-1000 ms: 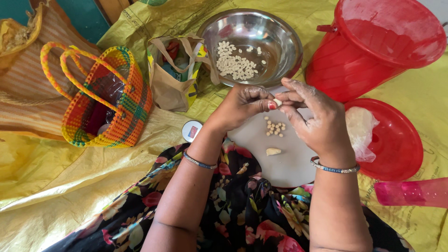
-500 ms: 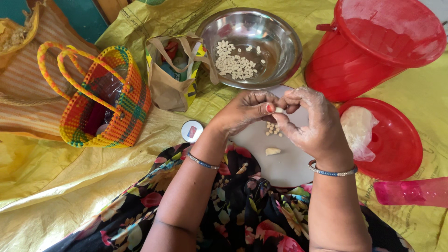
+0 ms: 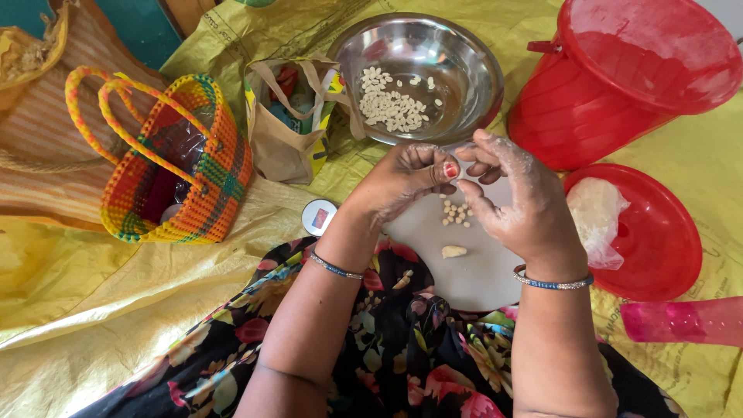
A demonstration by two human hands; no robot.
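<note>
A good heap of small white pieces [image 3: 391, 108] already lies in the steel bowl [image 3: 472, 58], a few more [image 3: 457, 214] and one bigger lump [image 3: 453, 251] wait on the white board [image 3: 480, 271], while my left hand [image 3: 406, 178] and right hand [image 3: 515, 197] pinch another between floury fingers [image 3: 445, 170].

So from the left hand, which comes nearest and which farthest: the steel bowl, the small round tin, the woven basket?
From the left hand, in the head view:
1. Steel bowl, just above it, holding small white pieces.
2. Small round tin, lower left, beside the wrist.
3. Woven basket, far left on the yellow sheet.
</note>
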